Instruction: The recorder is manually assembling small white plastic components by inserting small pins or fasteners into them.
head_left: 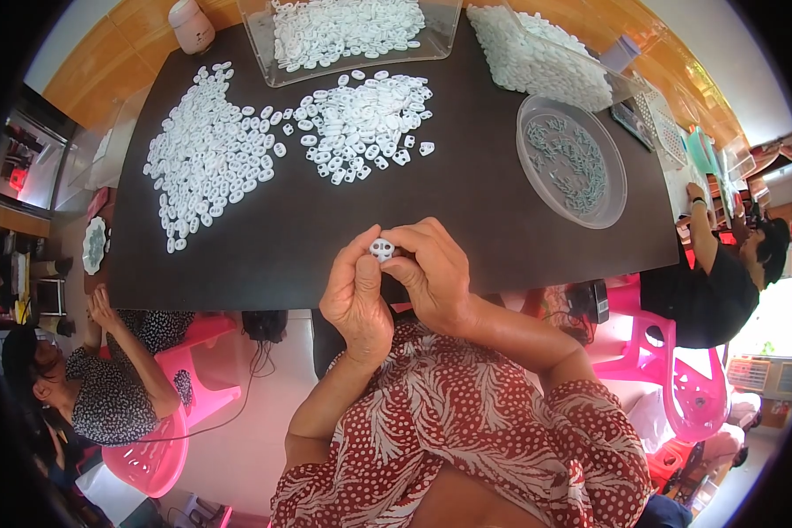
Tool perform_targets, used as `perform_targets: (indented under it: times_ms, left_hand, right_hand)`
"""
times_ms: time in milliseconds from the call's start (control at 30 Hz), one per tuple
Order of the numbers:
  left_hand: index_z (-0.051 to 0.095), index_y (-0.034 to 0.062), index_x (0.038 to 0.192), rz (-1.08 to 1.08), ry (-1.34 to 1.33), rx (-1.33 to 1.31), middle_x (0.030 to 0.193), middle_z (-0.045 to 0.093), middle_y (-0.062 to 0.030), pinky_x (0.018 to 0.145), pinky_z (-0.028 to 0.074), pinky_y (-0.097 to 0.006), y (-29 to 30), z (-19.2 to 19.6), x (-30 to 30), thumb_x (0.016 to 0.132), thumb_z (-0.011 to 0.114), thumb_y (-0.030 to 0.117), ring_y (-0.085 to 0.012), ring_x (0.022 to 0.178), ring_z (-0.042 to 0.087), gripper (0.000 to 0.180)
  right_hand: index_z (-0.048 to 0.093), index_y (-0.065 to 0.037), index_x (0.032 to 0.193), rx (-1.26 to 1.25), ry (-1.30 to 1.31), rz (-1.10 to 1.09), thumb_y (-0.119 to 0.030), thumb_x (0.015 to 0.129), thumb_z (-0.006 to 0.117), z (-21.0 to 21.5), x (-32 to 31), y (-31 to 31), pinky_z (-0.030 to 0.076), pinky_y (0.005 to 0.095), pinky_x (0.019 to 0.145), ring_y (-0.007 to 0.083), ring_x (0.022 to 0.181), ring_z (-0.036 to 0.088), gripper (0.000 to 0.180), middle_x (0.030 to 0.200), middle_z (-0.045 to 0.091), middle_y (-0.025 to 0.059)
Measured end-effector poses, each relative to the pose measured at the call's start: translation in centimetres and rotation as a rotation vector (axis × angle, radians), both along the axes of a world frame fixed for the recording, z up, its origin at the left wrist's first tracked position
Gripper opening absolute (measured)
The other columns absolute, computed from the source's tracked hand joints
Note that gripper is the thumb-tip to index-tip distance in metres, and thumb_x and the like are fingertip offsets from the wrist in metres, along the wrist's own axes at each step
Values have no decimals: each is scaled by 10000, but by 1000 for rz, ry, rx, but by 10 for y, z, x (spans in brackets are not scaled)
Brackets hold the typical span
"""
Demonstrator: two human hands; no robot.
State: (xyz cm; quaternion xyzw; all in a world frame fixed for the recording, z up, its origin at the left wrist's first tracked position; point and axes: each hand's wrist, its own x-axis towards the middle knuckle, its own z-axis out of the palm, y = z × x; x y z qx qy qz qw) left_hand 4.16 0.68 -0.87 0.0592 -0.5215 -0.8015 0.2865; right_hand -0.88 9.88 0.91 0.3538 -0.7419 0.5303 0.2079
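Item 1: small white 2-hole plastic piece (381, 249), pinched between the fingertips of the left hand (357, 295) and the right hand (433, 271), both closed on it, held just above the near edge of the dark table (466, 198)

Item 2: spread of like white pieces (204, 154) lying flat toward the table's left edge, the largest loose lot

Item 3: second, tighter heap of white pieces (365, 123) near the table's middle, just beside item 2

Item 4: clear rectangular tray (352, 35) at the far edge, filled with white pieces

Item 5: second clear tray (546, 57) at the far right corner, heaped with smaller white parts

Item 6: round clear dish (572, 160) near the right edge, holding thin pale grey-green bits; whether these are springs or pins is too small to tell

Status, as a judgement: 1 piece is in work; which lots count as finished cannot be told, since worked and unworked pieces look alike at this size. With 2 loose lots and both trays well stocked, much appears left

Also present: 2 other people seated on pink plastic chairs (163, 422), 1 at either side, well apart from the hands
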Motion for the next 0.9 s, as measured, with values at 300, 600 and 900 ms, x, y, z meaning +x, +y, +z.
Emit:
perform_targets:
  times_ms: [300, 600, 900]
  left_hand:
    - [595, -40, 1092, 60, 7, -91, 971, 585, -40, 775, 438, -223, 3, -5, 3, 942, 525, 135, -89, 860, 524, 241]
    - [590, -26, 1058, 140, 7, -202, 922, 578, -39, 722, 441, -218, 4, -8, 3, 956, 499, 157, -82, 799, 519, 228]
    - [583, -21, 1025, 220, 22, -301, 810, 528, -12, 646, 409, -208, 7, -5, 1, 960, 482, 121, -70, 723, 473, 186]
  right_hand:
    - [548, 40, 980, -72, 82, -2, 32, 736, 649, -9, 2, -4, 442, 329, 574, 265, 673, 519, 263, 834, 582, 134]
    - [541, 40, 972, -93, 169, -24, 34, 728, 653, -15, 3, -11, 442, 328, 560, 267, 660, 521, 269, 845, 571, 150]
    - [535, 38, 943, -101, 212, 1, 42, 708, 659, -15, -1, -14, 422, 331, 510, 258, 619, 506, 266, 798, 549, 139]
